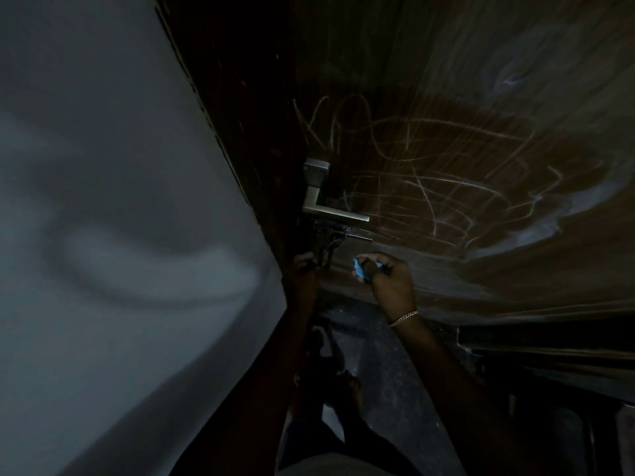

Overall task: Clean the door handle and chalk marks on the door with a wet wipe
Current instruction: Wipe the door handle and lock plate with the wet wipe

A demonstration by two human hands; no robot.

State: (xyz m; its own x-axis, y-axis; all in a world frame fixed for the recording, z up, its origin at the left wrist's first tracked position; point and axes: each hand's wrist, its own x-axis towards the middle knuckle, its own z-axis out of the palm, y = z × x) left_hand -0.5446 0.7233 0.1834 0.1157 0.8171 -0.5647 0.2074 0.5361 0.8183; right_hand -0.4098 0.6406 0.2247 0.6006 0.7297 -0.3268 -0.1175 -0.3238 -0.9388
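Note:
A dark brown wooden door fills the upper right, covered in pale chalk scribbles. A silver lever handle sits at its left edge, with keys hanging in the lock just below. My right hand, a chain bracelet on its wrist, pinches a crumpled blue wet wipe close to the door surface below the handle. My left hand grips the door's edge beneath the keys; its fingers are curled round it in deep shadow.
A grey wall takes up the whole left half, meeting the door frame. Below are a dark floor and my bare feet. Dark furniture stands at the lower right.

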